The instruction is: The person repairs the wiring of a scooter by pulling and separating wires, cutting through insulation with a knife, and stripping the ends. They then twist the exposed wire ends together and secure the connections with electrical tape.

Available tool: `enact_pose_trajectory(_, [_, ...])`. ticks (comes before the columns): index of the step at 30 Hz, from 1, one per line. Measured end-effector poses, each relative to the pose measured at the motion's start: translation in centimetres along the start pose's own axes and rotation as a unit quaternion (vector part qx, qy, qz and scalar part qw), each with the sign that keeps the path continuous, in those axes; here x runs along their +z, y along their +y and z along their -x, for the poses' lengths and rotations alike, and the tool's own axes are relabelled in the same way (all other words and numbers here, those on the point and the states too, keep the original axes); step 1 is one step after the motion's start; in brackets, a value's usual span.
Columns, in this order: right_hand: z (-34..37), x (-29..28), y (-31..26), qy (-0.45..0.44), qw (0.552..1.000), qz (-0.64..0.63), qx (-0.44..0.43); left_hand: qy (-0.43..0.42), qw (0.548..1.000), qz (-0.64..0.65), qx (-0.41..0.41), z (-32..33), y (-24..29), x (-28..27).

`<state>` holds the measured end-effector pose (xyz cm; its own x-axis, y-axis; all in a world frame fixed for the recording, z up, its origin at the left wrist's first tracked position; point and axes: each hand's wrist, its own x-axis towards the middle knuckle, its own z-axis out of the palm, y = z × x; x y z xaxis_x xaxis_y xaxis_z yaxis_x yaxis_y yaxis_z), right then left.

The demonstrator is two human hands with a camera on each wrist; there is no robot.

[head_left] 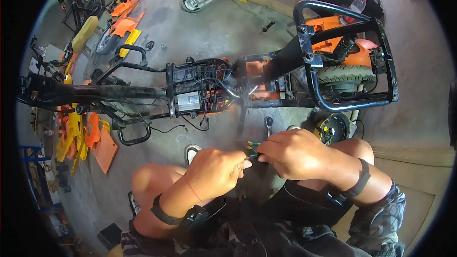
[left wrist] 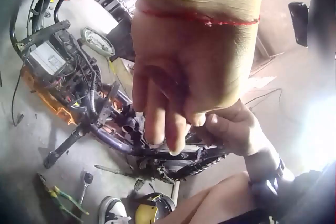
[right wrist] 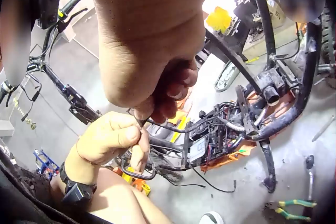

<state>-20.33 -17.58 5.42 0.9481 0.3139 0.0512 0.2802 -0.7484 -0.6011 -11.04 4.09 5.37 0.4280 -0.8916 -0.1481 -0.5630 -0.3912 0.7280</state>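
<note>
L. hand (head_left: 214, 173) & R. hand (head_left: 296, 154): fingers of both pinching small dark pc. (right wrist: 142, 122) between them, apart from bike frame (head_left: 124, 93); frame exposed, orange panel (head_left: 105, 153) on floor (head_left: 166, 148); handwork on pc. apparently unfinished.

A hard, grey concrete floor (head_left: 200, 33) has dark smudges. Far back sits a low, tan, flat-topped platform (head_left: 262, 4). Bright white light (left wrist: 321, 134) glares from one side.

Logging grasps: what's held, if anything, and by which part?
Left hand and right hand both pinch a small, thin, dark piece, apparently by opposite ends; mostly hidden, material unclear.
</note>
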Motion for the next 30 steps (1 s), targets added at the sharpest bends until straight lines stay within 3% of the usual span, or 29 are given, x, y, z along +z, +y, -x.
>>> enact_pose_trajectory(2, [0.2,0.3,0.2,-0.034,0.999,-0.002,0.005,-0.038,0.998,0.023,-0.036,0.0,-0.7,1.0])
enact_pose_trajectory(5, [0.6,0.6,0.5,-0.073,0.997,0.004,0.018,-0.035,0.999,0.031,-0.020,0.1,-1.0,1.3])
enact_pose_trajectory(7, [1.2,1.6,0.5,0.001,1.000,-0.014,0.004,-0.032,0.999,0.019,0.000,0.3,-1.7,1.7])
enact_pose_trajectory(8, [1.4,2.1,0.7,0.002,1.000,-0.012,0.001,-0.028,0.999,0.006,0.021,0.3,-2.1,1.8])
enact_pose_trajectory(12, [1.6,3.1,1.4,-0.044,0.993,-0.081,0.078,-0.078,0.996,0.007,-0.044,-0.4,-3.0,3.5])
enact_pose_trajectory(14, [1.6,3.1,1.2,-0.033,0.982,-0.105,0.154,-0.066,0.997,0.019,-0.048,-0.5,-2.8,3.5])
enact_pose_trajectory(16, [2.0,3.3,1.2,-0.006,0.980,-0.121,0.160,-0.028,0.989,0.132,-0.068,-0.9,-2.5,3.4])
enact_pose_trajectory(18, [2.3,4.0,1.2,0.043,0.971,-0.160,0.171,-0.024,0.996,0.060,-0.060,-0.6,-3.6,3.3])
enact_pose_trajectory(20, [3.9,5.1,6.3,0.202,0.939,-0.120,0.251,-0.010,0.996,-0.079,-0.043,0.1,-5.9,3.0])
enact_pose_trajectory(21, [3.9,3.1,7.6,0.245,0.861,-0.284,0.343,-0.020,0.990,0.058,-0.124,0.7,-8.3,2.6])
enact_pose_trajectory(22, [3.9,1.0,8.1,0.277,0.749,-0.433,0.418,-0.026,0.960,0.195,-0.200,1.2,-10.1,2.0])
enact_pose_trajectory(24, [4.1,2.0,6.8,0.158,0.797,-0.424,0.400,0.052,0.935,0.291,-0.196,0.3,-8.8,-0.6])
enact_pose_trajectory(25, [5.0,3.9,6.5,0.072,0.915,-0.278,0.284,0.073,0.945,0.289,-0.132,0.0,-8.3,-1.4])
enact_pose_trajectory(26, [4.1,4.0,3.7,0.002,0.863,-0.368,0.345,0.072,0.949,0.282,-0.123,-0.3,-7.3,-1.8])
enact_pose_trajectory(28, [3.6,3.9,0.5,-0.061,0.828,-0.456,0.322,0.063,0.928,0.355,-0.091,-0.3,-4.4,-1.5])
enact_pose_trajectory(30, [3.2,3.0,-0.4,-0.048,0.876,-0.387,0.283,0.054,0.937,0.333,-0.087,-0.5,-2.4,-1.5])
